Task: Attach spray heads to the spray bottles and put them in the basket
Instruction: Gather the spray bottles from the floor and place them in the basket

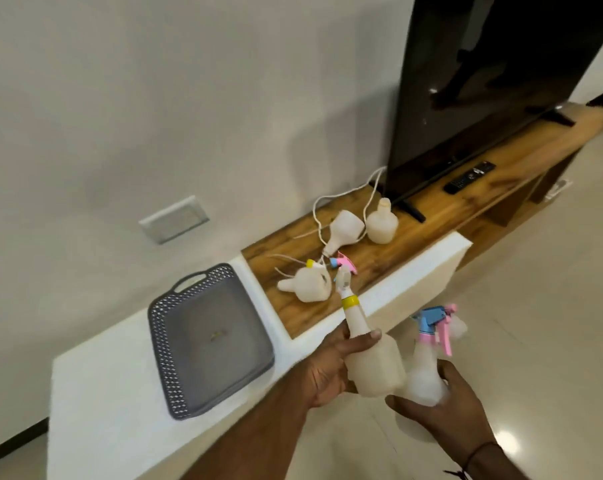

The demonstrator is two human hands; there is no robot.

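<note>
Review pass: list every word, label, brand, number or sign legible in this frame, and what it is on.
No legible text anywhere.
Black remote control on the wooden shelf: button markings too small and blurred to read.
Grey perforated plastic basket: a small yellowish mark inside, unreadable.
Translucent white spray bottles, including the yellow-collared one in the left hand: no labels visible.
Black television screen: reflections only.

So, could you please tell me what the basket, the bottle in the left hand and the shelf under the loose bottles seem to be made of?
The basket looks like matte grey moulded plastic: its walls are a regular perforated lattice with a moulded handle. The bottle in the left hand seems to be translucent, milky plastic with a dull finish; its collar is glossy yellow. The shelf shows brown grain, so wood or wood-look laminate, with a slight sheen.
</note>
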